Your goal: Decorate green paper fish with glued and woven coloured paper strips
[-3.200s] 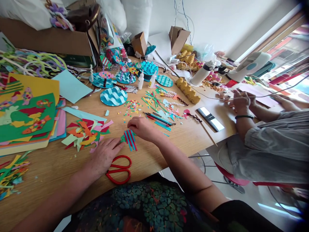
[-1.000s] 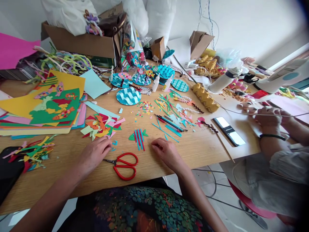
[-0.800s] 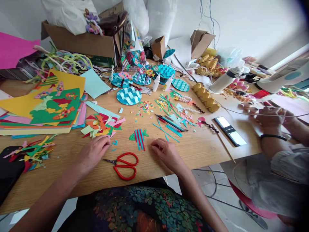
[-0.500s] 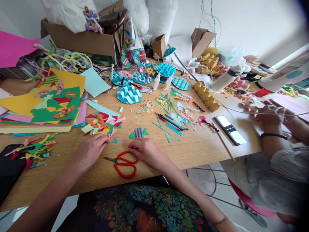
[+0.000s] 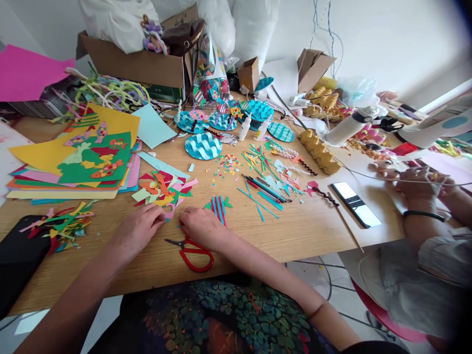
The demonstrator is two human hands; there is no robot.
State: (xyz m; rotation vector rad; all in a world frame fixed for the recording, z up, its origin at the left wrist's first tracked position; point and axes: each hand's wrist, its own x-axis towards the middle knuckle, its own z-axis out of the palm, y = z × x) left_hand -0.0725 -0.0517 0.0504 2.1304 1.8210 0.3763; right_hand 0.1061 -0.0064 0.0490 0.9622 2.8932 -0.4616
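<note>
My left hand [image 5: 137, 229] rests on the wooden table [image 5: 302, 231], fingers drawn together, tips at the near edge of a pile of coloured paper scraps [image 5: 162, 188]. My right hand [image 5: 201, 227] lies knuckles up just right of it, fingers curled down onto the table beside small scraps; anything it holds is hidden. Red-handled scissors [image 5: 195, 253] lie closed under my right wrist. A green paper fish with red and blue stripes [image 5: 220, 206] lies just beyond my right hand.
Stacked coloured sheets [image 5: 73, 162] lie at the left, a black phone [image 5: 16, 255] near the left edge. Blue wavy paper discs [image 5: 203, 145], glue bottles [image 5: 245, 127] and pens [image 5: 265, 188] fill the middle. Another person's hands [image 5: 413, 184] work at the right beside a second phone [image 5: 356, 204].
My right hand moved left, from right of the striped fish to over the scissors next to my left hand. My left hand stayed at the scrap pile. The camera view shifted slightly.
</note>
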